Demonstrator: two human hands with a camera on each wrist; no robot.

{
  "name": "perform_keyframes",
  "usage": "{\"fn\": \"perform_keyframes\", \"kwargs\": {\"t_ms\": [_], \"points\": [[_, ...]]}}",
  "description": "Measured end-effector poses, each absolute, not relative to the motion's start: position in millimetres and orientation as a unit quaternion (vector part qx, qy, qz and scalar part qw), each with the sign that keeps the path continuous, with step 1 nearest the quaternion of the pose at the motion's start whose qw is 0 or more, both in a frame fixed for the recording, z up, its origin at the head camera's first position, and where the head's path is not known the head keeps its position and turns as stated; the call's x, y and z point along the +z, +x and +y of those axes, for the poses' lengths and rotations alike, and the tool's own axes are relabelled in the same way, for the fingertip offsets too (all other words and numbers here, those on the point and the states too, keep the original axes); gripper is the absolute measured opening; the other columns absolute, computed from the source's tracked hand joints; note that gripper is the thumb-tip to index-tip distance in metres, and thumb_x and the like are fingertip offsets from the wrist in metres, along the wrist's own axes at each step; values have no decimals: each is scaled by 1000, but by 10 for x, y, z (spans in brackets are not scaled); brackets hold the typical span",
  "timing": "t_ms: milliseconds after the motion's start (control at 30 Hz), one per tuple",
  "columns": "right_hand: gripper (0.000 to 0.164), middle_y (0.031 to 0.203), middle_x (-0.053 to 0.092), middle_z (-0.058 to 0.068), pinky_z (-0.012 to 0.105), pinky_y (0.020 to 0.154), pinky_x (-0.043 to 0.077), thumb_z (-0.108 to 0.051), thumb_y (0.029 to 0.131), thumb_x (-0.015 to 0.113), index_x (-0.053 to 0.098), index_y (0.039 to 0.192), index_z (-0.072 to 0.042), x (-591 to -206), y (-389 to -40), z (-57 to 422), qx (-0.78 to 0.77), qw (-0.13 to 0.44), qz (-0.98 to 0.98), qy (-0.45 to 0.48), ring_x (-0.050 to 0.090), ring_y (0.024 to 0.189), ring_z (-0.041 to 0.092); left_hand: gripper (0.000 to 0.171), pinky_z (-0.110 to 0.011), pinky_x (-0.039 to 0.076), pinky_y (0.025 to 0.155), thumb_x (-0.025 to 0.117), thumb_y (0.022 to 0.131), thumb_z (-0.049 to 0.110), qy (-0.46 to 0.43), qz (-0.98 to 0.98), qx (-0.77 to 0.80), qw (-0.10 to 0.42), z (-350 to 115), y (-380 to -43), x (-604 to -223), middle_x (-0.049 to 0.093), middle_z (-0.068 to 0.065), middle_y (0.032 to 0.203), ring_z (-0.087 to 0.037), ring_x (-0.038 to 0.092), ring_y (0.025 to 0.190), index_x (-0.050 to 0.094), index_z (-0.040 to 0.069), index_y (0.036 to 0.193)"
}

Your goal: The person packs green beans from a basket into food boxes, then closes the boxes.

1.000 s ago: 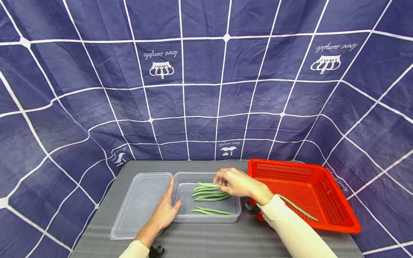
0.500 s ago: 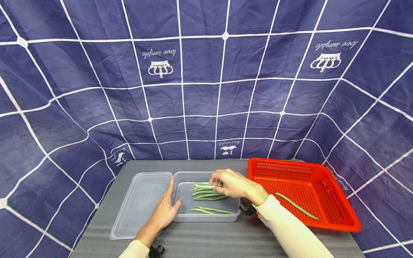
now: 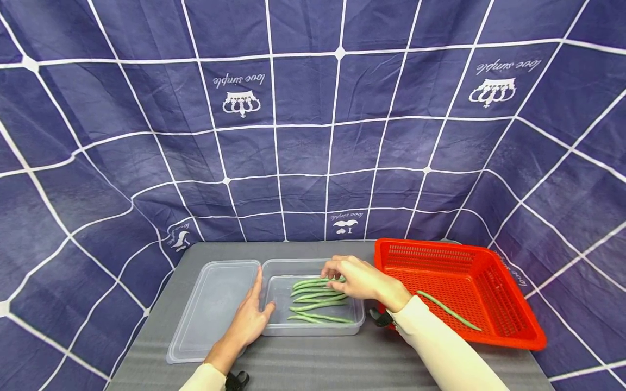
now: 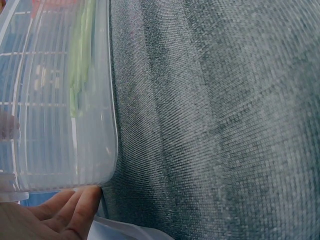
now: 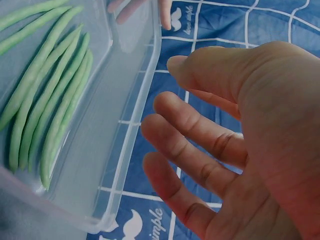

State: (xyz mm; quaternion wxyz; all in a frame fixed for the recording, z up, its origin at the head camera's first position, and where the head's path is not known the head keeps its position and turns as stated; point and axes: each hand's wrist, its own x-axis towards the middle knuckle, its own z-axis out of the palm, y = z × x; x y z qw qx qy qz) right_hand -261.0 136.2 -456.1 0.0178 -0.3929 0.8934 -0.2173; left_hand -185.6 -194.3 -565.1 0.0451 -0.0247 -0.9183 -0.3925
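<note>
Several green beans (image 3: 313, 298) lie side by side in a clear plastic container (image 3: 313, 329), mostly lengthwise. My right hand (image 3: 354, 277) hovers over the container's right part, overlapping the bean ends in the head view. In the right wrist view its fingers (image 5: 170, 140) are loosely bent and spread apart, with nothing between them and the thumb. My left hand (image 3: 251, 317) rests with extended fingers along the container's left side. The left wrist view shows those fingertips (image 4: 90, 195) right at the container wall.
A translucent lid (image 3: 215, 309) lies flat to the left of the container. On the right stands a red perforated basket (image 3: 513, 304) with a single green bean (image 3: 450, 310) in it. A dark blue gridded cloth (image 3: 303, 152) hangs behind the grey table surface (image 3: 313, 364).
My right hand shifted slightly left, then back right, away from the beans. One bean now lies nearer the front pair, and the bunch is more spread out. My left hand has stayed put.
</note>
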Motion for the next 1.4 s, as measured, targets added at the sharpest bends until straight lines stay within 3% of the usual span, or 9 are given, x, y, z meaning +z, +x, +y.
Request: {"fn": "perform_keyframes", "kwargs": {"t_ms": [333, 600, 867, 1200, 1400], "points": [[19, 111, 80, -9, 28, 87, 65, -13, 105, 82, 84, 123, -19, -4542, -2619, 1628, -229, -1, 889, -396, 77, 100, 4, 102, -72, 37, 139, 70, 108, 17, -20, -918, -394, 41, -1961, -1857, -5660, 32, -29, 189, -54, 43, 170, 9, 16, 190], [20, 106, 82, -8, 37, 92, 69, -7, 104, 83, 83, 122, -15, -4514, -2618, 1918, -230, -25, 889, -395, 77, 97, 4, 102, -72, 38, 138, 71, 107, 17, -19, -918, -394, 43, -1984, -1869, -5666, 33, -30, 188, -54, 45, 169, 10, 15, 190], [16, 101, 80, -11, 34, 90, 66, -8, 104, 85, 83, 118, -13, -4492, -2596, 2236, -225, -41, 902, -366, 75, 96, 7, 102, -73, 40, 137, 71, 108, 18, -19, -919, -391, 43, -2000, -1880, -5671, 36, -32, 186, -55, 47, 168, 10, 15, 190], [16, 99, 79, -13, 40, 87, 66, -6, 103, 85, 82, 118, -12, -4507, -2568, 2690, -239, -40, 912, -331, 72, 93, 3, 102, -71, 36, 140, 70, 108, 17, -22, -916, -398, 39, -1984, -1871, -5643, 31, -30, 189, -53, 40, 172, 9, 15, 190], [20, 102, 76, -12, 35, 88, 63, -11, 100, 90, 80, 116, -18, -4536, -2536, 2984, -211, -45, 925, -314, 75, 95, 14, 103, -72, 36, 140, 69, 108, 18, -21, -916, -398, 35, -1967, -1856, -5646, 31, -28, 190, -53, 41, 172, 8, 17, 190]]}}
